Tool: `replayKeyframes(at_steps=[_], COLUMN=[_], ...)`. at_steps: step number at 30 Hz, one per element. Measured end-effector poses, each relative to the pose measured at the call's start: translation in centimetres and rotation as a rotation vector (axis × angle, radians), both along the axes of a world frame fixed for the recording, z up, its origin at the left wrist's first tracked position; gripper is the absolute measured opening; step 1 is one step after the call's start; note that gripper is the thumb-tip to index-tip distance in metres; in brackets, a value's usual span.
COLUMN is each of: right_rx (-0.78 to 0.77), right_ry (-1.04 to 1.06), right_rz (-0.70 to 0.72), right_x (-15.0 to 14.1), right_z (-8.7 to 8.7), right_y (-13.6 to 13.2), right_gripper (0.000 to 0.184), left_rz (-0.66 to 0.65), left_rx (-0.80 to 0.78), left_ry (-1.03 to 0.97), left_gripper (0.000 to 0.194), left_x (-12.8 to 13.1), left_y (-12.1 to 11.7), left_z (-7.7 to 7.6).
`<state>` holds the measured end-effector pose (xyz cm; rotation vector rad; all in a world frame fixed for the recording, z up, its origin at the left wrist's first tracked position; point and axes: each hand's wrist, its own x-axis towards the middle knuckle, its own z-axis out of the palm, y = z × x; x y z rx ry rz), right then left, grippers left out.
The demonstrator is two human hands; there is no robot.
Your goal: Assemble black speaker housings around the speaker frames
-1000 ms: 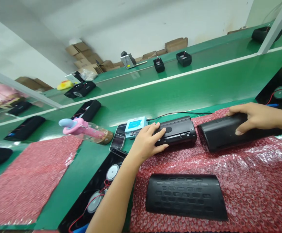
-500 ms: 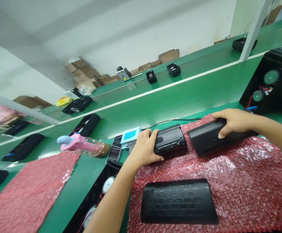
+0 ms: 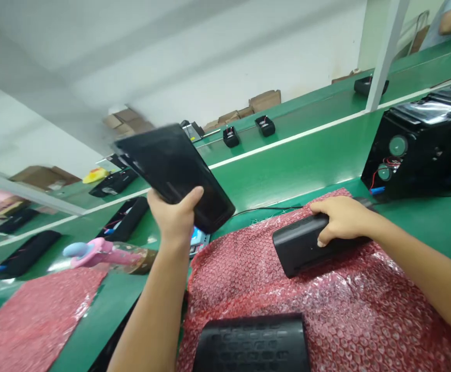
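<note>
Raised above the bench, my left hand (image 3: 173, 217) grips a black plastic casing (image 3: 175, 170), tilted with its smooth face toward me. My right hand (image 3: 344, 219) is closed over a second black casing (image 3: 299, 240), which rests on the red bubble wrap (image 3: 233, 274). At the near edge of the wrap lies a black casing with a pattern of oblong recesses (image 3: 252, 343), touched by neither hand. Behind the raised casing, a small light-blue box (image 3: 198, 238) is partly hidden.
A bottle with a pink and blue top (image 3: 109, 253) lies left of my left forearm. Black speaker housings with red wires (image 3: 404, 150) stand at the right. More bubble wrap (image 3: 43, 310) covers the left bench. A white post (image 3: 384, 57) rises at the back right.
My left hand has lifted its black casing off the bubble wrap and turned it up. My right hand keeps its hold on the other casing. The whole view has shifted somewhat.
</note>
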<state>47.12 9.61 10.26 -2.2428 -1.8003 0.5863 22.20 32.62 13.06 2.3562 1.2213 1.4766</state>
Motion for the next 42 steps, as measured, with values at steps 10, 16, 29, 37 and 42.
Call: replayKeyframes(at_steps=[10, 16, 29, 37, 42], right_rx=[-0.003, -0.047, -0.068, -0.063, -0.061], right_ry=[0.003, 0.043, 0.126, 0.141, 0.013], right_rz=[0.198, 0.175, 0.252, 0.267, 0.359], right_x=[1.4, 1.2, 1.4, 1.1, 0.5], right_z=[0.1, 0.5, 1.1, 1.8, 1.1], right_y=[0.2, 0.4, 0.1, -1.3, -3.3], right_gripper=[0.046, 0.045, 0.042, 0.049, 0.083], left_rz=[0.217, 0.196, 0.063, -0.207, -0.468], left_rx=[0.173, 0.199, 0.141, 0.042, -0.117], left_ry=[0.593, 0.843, 0.955, 1.118, 1.230], left_gripper=[0.101, 0.089, 0.082, 0.076, 0.047], left_x=[13.3, 17.9, 18.9, 16.3, 11.3], left_y=[7.8, 10.0, 8.5, 4.2, -0.4], left_z=[-0.5, -5.3, -9.6, -8.4, -4.7])
